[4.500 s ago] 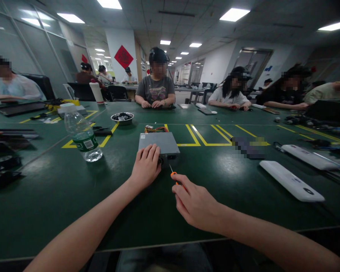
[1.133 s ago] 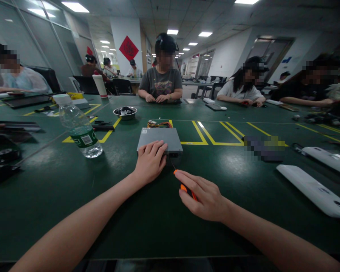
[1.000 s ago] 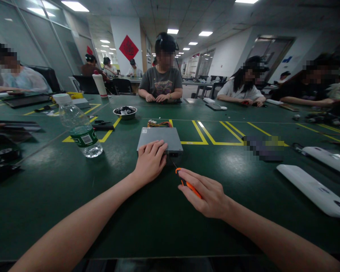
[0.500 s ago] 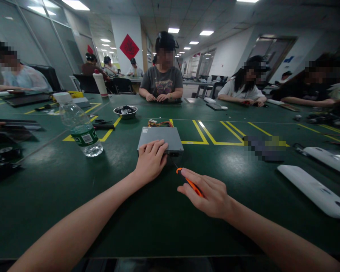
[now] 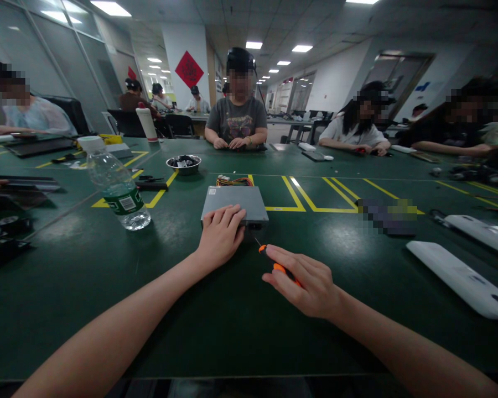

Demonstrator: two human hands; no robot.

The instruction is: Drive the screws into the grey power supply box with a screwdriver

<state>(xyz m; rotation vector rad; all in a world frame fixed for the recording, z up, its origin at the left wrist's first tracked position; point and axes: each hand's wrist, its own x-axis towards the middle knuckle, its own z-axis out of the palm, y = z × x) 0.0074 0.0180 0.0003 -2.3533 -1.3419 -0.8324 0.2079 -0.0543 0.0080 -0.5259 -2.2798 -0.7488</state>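
Observation:
A grey metal computer power supply (image 5: 236, 199) lies flat on the green table, its near side toward me. My left hand (image 5: 221, 231) holds it at the near left, fingers over its top and thumb down by the front edge. In my right hand (image 5: 301, 279) is an orange and black screwdriver (image 5: 279, 267), gripped between thumb and fingers. Its thin shaft points up and left toward the near face, close to the power socket (image 5: 255, 225). Whether the tip touches the case I cannot tell. Several coloured cables (image 5: 234, 181) stick out behind the box.
A water bottle (image 5: 127, 202) stands left of the power supply, with a metal bowl (image 5: 183, 164) of small dark parts farther back. White casings (image 5: 460, 276) lie at the right. Yellow tape (image 5: 288, 209) marks the table (image 5: 216, 326). A co-worker (image 5: 237, 119) sits opposite; others sit at both sides.
The screwdriver handle has turned in my right hand, and its shaft sits at a slightly different angle. My left hand and the power supply have stayed in place.

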